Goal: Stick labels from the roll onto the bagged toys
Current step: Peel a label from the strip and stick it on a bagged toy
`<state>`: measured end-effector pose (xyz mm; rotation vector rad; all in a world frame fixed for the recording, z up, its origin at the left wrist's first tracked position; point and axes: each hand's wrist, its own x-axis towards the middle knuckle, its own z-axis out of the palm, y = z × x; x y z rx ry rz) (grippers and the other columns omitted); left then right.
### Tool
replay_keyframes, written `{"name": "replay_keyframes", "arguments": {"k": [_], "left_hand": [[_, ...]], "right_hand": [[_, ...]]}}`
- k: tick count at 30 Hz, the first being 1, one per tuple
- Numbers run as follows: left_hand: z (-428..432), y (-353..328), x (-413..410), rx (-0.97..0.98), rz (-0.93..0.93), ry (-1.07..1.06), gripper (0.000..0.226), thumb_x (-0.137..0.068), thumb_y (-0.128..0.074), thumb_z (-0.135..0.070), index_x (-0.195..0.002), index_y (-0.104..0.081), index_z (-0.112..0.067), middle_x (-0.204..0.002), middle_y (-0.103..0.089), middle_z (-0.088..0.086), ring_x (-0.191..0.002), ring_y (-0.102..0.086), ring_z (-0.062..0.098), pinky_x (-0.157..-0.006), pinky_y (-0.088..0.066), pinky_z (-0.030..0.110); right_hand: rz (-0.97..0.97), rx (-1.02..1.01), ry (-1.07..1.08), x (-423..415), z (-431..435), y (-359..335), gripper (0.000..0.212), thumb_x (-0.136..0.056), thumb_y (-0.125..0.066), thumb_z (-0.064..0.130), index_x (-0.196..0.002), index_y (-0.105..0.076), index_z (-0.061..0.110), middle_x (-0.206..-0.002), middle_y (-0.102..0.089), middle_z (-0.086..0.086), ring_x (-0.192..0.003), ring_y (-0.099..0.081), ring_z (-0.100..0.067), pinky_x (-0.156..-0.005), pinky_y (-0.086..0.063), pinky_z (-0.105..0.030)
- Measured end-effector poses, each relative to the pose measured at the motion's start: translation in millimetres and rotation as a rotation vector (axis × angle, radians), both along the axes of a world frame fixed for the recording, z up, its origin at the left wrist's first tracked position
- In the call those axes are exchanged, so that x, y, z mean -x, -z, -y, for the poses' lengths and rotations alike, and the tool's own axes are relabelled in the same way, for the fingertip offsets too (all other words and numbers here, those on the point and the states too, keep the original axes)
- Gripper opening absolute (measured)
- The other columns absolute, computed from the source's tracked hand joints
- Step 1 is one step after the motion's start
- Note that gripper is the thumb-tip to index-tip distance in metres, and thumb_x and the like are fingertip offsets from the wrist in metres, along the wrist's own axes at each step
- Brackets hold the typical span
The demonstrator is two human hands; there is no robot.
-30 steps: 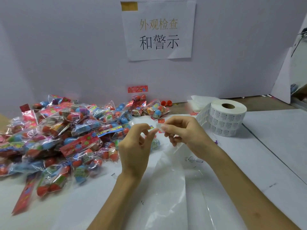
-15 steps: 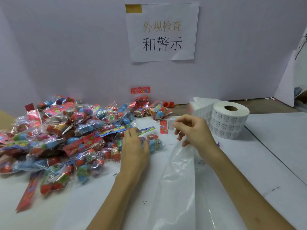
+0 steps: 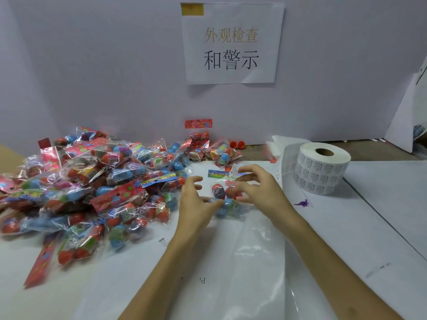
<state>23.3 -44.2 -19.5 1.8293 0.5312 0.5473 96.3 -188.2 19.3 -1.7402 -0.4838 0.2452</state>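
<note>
While the left hand (image 3: 196, 205) holds a bagged toy (image 3: 222, 193), the sign (image 3: 265, 24) reads 外观检查和警示.

Bags (image 3: 92, 181), heap at 9 o'clock: clear plastic film, glossy and crinkled, with glossy printed headers. Bag (image 3: 225, 202) at centre: the same film over smooth, shiny plastic eggs. Roll (image 3: 322, 172) at 2 o'clock: matt white paper labels on a brown cardboard core. Worktop (image 3: 381, 204): white, matt, smooth. Sheet (image 3: 254, 262) at 6 o'clock: translucent plastic, glossy, creased. Sign (image 3: 231, 75) at 12 o'clock: matt white paper, taped at one corner. Dinosaur (image 3: 301, 203) at 3 o'clock: purple plastic.
</note>
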Motion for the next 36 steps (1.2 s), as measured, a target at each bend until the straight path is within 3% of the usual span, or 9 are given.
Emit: {"name": "replay_keyframes", "arguments": {"k": [3,6,12,15,19,22,26,30,36], "left_hand": [[-2.7,-1.7,0.6,0.107,0.108,-0.042,0.067,-0.077,-0.086,-0.004,-0.126,-0.046,-0.026,-0.119,-0.058,0.001,-0.092,-0.066,0.012,-0.060,-0.052,0.016],[-10.3,-3.0,1.6,0.147,0.192,-0.113,0.062,-0.076,-0.084,0.001,-0.123,-0.051,-0.023,-0.105,-0.066,0.001,-0.092,-0.067,0.011,-0.064,-0.054,0.015],[-16.9,-4.0,0.7,0.332,0.226,-0.138,0.054,-0.078,-0.083,0.005,-0.119,-0.057,-0.019,-0.101,-0.071,0.004,-0.091,-0.070,0.015,-0.071,-0.055,0.024],[-14.8,-6.3,1.5,0.477,0.258,-0.092,0.047,-0.079,-0.080,0.006,-0.113,-0.060,-0.019,-0.100,-0.074,0.006,-0.091,-0.072,0.018,-0.073,-0.056,0.027],[-13.3,-12.4,3.4,0.651,0.285,0.066,0.044,-0.082,-0.075,0.008,-0.116,-0.061,-0.016,-0.100,-0.075,0.006,-0.087,-0.074,0.014,-0.067,-0.056,0.021],[-9.0,-14.3,4.6,0.669,0.243,0.175,0.046,-0.085,-0.074,0.005,-0.125,-0.059,-0.011,-0.108,-0.072,0.012,-0.092,-0.073,0.018,-0.073,-0.058,0.024],[-1.9,-14.4,7.1,0.666,0.125,0.307,0.049,-0.085,-0.078,-0.017,-0.130,-0.058,-0.013,-0.113,-0.074,0.016,-0.098,-0.073,0.024,-0.083,-0.057,0.035],[1.6,-13.9,5.4,0.615,0.117,0.310,0.045,-0.087,-0.076,-0.008,-0.129,-0.059,-0.010,-0.111,-0.074,0.018,-0.094,-0.074,0.028,-0.078,-0.059,0.034],[-1.8,-14.6,4.1,0.522,0.085,0.252,0.042,-0.087,-0.071,0.002,-0.125,-0.059,-0.015,-0.106,-0.075,0.016,-0.091,-0.074,0.028,-0.070,-0.059,0.032]], "right_hand": [[-0.072,-0.053,0.024,3.8,-6.2,4.6,0.041,-0.094,-0.068,0.012,-0.128,-0.051,0.027,-0.124,-0.058,0.000,-0.102,-0.067,-0.016,-0.092,-0.058,-0.037],[-0.017,-0.048,0.079,4.9,-7.1,7.6,0.058,-0.092,-0.072,0.014,-0.141,-0.042,0.025,-0.132,-0.052,0.002,-0.117,-0.059,-0.015,-0.084,-0.050,-0.023],[-0.157,-0.036,0.041,5.0,-8.6,9.8,0.075,-0.088,-0.075,0.012,-0.149,-0.033,0.025,-0.144,-0.047,-0.007,-0.126,-0.052,-0.024,-0.110,-0.045,-0.046],[-0.231,-0.058,0.018,5.5,-12.0,13.2,0.082,-0.087,-0.076,0.014,-0.152,-0.028,0.025,-0.140,-0.053,-0.007,-0.121,-0.057,-0.026,-0.103,-0.051,-0.044],[-0.263,-0.211,0.043,3.1,-12.3,13.6,0.074,-0.090,-0.075,0.018,-0.149,-0.029,0.025,-0.108,-0.070,0.002,-0.095,-0.071,-0.016,-0.069,-0.057,-0.025],[-0.235,-0.269,0.084,0.8,-10.8,14.0,0.069,-0.089,-0.076,0.013,-0.144,-0.035,0.025,-0.104,-0.072,0.001,-0.090,-0.073,-0.016,-0.077,-0.060,-0.030],[-0.217,-0.307,0.078,-1.6,-8.6,12.1,0.067,-0.087,-0.076,0.008,-0.139,-0.038,0.026,-0.100,-0.072,0.002,-0.090,-0.074,-0.019,-0.084,-0.060,-0.036],[-0.125,-0.239,0.069,-0.9,-7.8,10.6,0.066,-0.086,-0.078,0.013,-0.139,-0.041,0.023,-0.111,-0.072,-0.007,-0.101,-0.072,-0.025,-0.092,-0.059,-0.045],[-0.137,-0.323,0.083,-2.9,-6.0,9.8,0.050,-0.091,-0.074,0.015,-0.133,-0.048,0.025,-0.115,-0.069,-0.006,-0.087,-0.074,-0.013,-0.068,-0.058,-0.022]]}}
